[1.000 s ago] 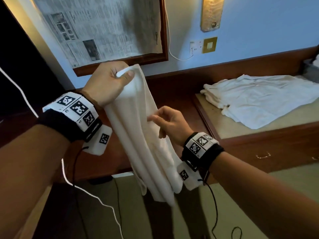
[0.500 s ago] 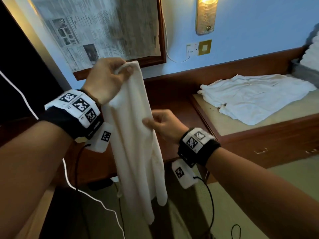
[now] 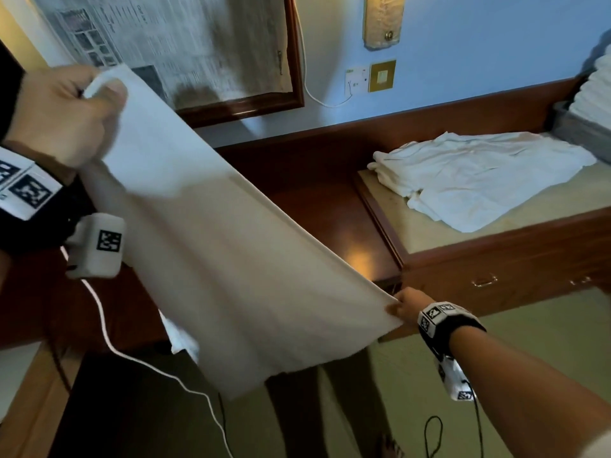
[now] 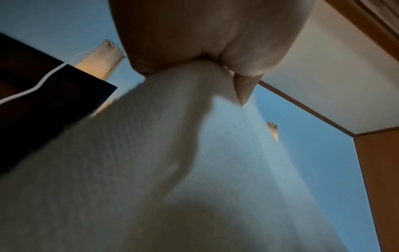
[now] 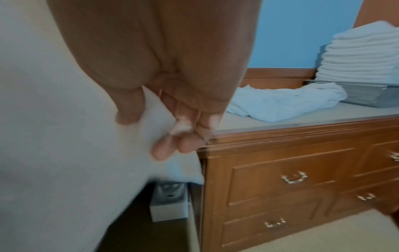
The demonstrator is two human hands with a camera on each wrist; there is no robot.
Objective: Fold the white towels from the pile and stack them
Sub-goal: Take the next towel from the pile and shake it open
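A white towel (image 3: 215, 246) is stretched out in the air between my two hands. My left hand (image 3: 66, 117) grips its top corner high at the left; from the left wrist the cloth (image 4: 151, 153) bunches out of that fist (image 4: 205, 42). My right hand (image 3: 405, 307) pinches the opposite corner low at the right, thumb and fingers (image 5: 164, 150) closed on the towel (image 5: 54, 136). A loose pile of white towels (image 3: 479, 180) lies on the dresser top (image 3: 390, 206). A tall stack of folded towels (image 5: 362, 56) sits in a grey tray (image 5: 371, 95) at the far right.
A wooden dresser with drawers (image 5: 291, 179) stands at the right, a lower dark wooden desk (image 3: 324, 219) behind the towel. A framed newspaper panel (image 3: 185, 44) and wall lamp (image 3: 383, 21) hang on the blue wall. Cables (image 3: 148, 361) trail over the floor.
The towel hung bunched from my left hand with the right hand at its middle edge. The right hand has slid down and out to the right, spreading the towel flat.
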